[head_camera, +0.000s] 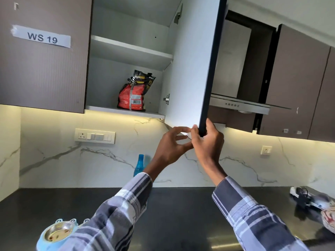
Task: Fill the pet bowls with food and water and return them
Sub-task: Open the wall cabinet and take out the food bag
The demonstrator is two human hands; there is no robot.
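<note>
Kitchen: black table (181, 211) under marble backsplash (54, 160). Right hand (206, 140) gripped open cabinet door (192, 66) bottom corner; left hand (170, 145) loose, empty. Pet-food bag (135, 91) sat on lower shelf (101, 108); pet bowl (56, 232) on table.

Cabinet door (192, 60) open; hood (241, 105) beside it.

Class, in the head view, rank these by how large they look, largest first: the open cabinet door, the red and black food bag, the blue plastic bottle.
1. Open cabinet door.
2. Red and black food bag.
3. Blue plastic bottle, partly hidden behind the left hand, so its full size is unsure.
</note>
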